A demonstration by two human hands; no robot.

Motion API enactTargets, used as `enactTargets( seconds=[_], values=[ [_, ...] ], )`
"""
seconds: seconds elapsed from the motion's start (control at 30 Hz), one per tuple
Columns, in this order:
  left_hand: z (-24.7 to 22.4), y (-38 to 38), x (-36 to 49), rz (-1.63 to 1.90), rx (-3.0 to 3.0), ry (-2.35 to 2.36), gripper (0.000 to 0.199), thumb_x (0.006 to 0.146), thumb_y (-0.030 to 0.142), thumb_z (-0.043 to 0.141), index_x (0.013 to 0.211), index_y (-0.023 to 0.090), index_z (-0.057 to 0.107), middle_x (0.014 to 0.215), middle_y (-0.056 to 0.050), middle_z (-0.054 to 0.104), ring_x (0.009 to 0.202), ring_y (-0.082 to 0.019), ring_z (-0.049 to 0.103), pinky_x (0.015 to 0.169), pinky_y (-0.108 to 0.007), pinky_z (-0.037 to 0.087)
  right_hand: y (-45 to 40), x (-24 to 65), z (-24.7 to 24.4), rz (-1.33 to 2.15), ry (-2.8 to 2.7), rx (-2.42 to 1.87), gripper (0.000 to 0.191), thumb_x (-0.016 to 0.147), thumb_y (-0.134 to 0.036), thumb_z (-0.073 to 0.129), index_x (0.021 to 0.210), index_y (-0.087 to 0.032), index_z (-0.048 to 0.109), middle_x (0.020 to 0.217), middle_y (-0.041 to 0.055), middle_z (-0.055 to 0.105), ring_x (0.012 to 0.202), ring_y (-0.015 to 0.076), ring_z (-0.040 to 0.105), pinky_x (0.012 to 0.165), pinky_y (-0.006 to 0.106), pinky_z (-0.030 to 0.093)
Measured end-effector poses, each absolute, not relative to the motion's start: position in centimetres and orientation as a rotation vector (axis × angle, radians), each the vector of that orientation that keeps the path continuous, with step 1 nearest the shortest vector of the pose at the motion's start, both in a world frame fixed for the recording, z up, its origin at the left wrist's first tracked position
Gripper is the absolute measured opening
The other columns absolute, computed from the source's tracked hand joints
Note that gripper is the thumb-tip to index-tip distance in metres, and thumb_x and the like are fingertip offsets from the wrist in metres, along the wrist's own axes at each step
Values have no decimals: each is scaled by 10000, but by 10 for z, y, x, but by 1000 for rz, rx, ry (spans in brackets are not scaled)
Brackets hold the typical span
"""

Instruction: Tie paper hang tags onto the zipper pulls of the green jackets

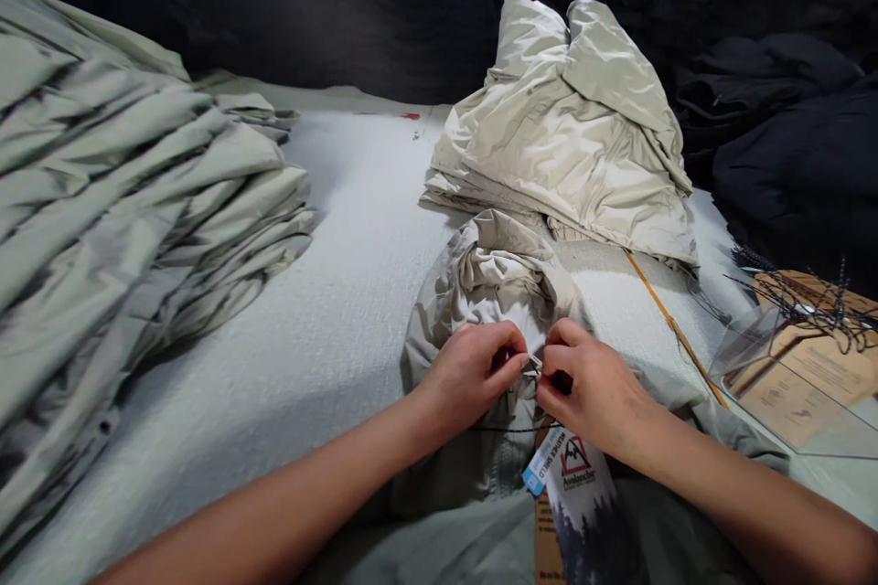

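A grey-green hooded jacket lies in front of me, its hood pointing away. Over its neck opening, my left hand and my right hand meet fingertip to fingertip. Both are closed in a pinch on a thin whitish strand; its exact kind is too small to tell. Below the right hand hang a white printed hang tag with a mountain logo, a small blue-and-white tag and a brown card tag. A thin black cord runs across the jacket just under the fingers.
Grey-green garments are piled at the left. A folded beige jacket stack stands beyond the hood. At the right, a clear box holds brown tags with black cords, beside an orange strip. Dark garments fill the back.
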State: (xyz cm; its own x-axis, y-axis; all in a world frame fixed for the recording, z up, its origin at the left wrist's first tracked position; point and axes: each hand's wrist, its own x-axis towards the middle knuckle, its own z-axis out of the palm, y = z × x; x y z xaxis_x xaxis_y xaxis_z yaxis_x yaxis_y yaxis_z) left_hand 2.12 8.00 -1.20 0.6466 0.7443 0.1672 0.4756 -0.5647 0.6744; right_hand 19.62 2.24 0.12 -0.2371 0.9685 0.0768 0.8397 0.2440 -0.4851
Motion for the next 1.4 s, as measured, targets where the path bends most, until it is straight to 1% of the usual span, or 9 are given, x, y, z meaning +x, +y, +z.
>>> enactTargets(
  seconds=[0.3, 0.5, 0.6, 0.7, 0.9, 1.03, 1.13, 1.2, 1.4],
  values=[
    [-10, 79, 22, 632, 2195, 916, 162, 883, 276, 533, 776, 173, 594, 688, 23, 619, 657, -129, 537, 687, -267, 375, 25, 199, -6, 557, -2141, -1550, 137, 779, -88, 574, 669, -170, 578, 838, 20, 514, 700, 112, 520, 625, 234, 388],
    [-20, 83, 21, 722, 1998, 931, 163, 858, 185, 530, 997, 170, 614, 827, -12, 655, 745, -143, 593, 707, -259, 455, 25, 200, -10, 477, -2169, -1568, 161, 825, -84, 537, 707, -171, 603, 885, 34, 542, 706, 112, 529, 616, 235, 382],
    [-24, 86, 21, 735, 2087, 901, 178, 809, 132, 565, 943, 172, 675, 934, -45, 620, 822, -153, 590, 749, -268, 468, 25, 199, -12, 453, -2175, -1563, 165, 834, -91, 543, 714, -173, 621, 885, 35, 552, 707, 115, 540, 617, 238, 389],
    [-24, 87, 21, 708, 2158, 839, 153, 830, 119, 535, 831, 163, 682, 891, -47, 599, 832, -154, 574, 765, -270, 459, 26, 200, -12, 469, -2170, -1583, 181, 851, -101, 550, 712, -175, 639, 889, 38, 564, 723, 122, 562, 636, 244, 409],
    [-21, 85, 21, 720, 2229, 872, 135, 866, 130, 494, 797, 157, 607, 836, -40, 591, 839, -165, 542, 754, -278, 434, 20, 205, 7, 468, -2152, -1420, 133, 902, -279, 600, 933, -207, 708, 1004, 64, 611, 830, 162, 592, 729, 278, 449],
    [-21, 84, 20, 716, 2233, 870, 124, 862, 137, 487, 802, 168, 591, 829, -35, 596, 839, -167, 533, 769, -294, 433, 9, 197, 17, 598, -2521, -1176, 188, 821, -408, 702, 876, -230, 730, 906, 43, 630, 885, 196, 575, 768, 300, 437],
    [-21, 84, 20, 722, 2228, 875, 117, 877, 173, 484, 807, 174, 578, 825, -33, 598, 836, -171, 525, 780, -309, 428, 4, 191, 16, 619, -2631, -1159, 77, 838, -290, 691, 825, -228, 735, 878, 34, 628, 886, 191, 564, 799, 307, 425],
    [-20, 85, 20, 732, 2213, 883, 117, 885, 206, 492, 799, 178, 568, 808, -27, 593, 820, -171, 520, 774, -309, 424, 5, 192, 15, 734, -2519, -1154, 107, 865, -218, 644, 806, -220, 732, 869, 26, 620, 845, 161, 575, 769, 273, 432],
    [-10, 84, 16, 763, 2162, 877, 129, 864, 275, 555, 787, 174, 581, 779, -15, 579, 761, -154, 517, 715, -271, 411, 24, 208, 12, 999, -1998, -1261, 216, 870, -265, 626, 688, -164, 686, 702, -2, 562, 680, 120, 541, 648, 234, 422]
  ],
)
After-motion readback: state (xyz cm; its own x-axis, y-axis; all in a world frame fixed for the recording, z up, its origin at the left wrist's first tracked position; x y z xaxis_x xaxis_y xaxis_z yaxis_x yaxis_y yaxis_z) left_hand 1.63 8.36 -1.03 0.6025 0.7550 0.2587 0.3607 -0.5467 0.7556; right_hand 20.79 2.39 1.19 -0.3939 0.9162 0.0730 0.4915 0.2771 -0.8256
